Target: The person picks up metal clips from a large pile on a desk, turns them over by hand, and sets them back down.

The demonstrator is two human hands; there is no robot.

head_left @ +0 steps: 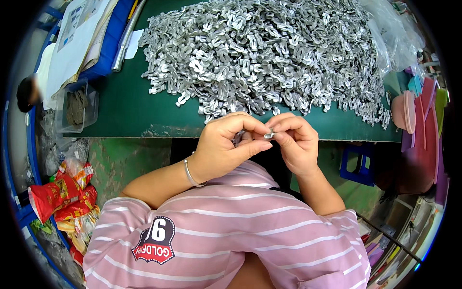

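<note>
Your pink, white-striped shirt [231, 216] fills the foreground, with the green worktable [118, 108] beyond it. Across the tabletop spreads a broad heap of silvery looped metal clips [260, 58], a crumpled clear plastic bag [397, 38] at its right. To the left stand a blue bin [102, 65] under papers and, nearer you, a clear plastic box [93, 108]. Your left hand [224, 144] and right hand [299, 144] meet at the table's near edge, thumbs and forefingers narrowed around one small metal clip [269, 135]. Something greyish shows inside your curled left fingers, too hidden to identify. A silver bangle [189, 174] circles your left wrist.
</note>
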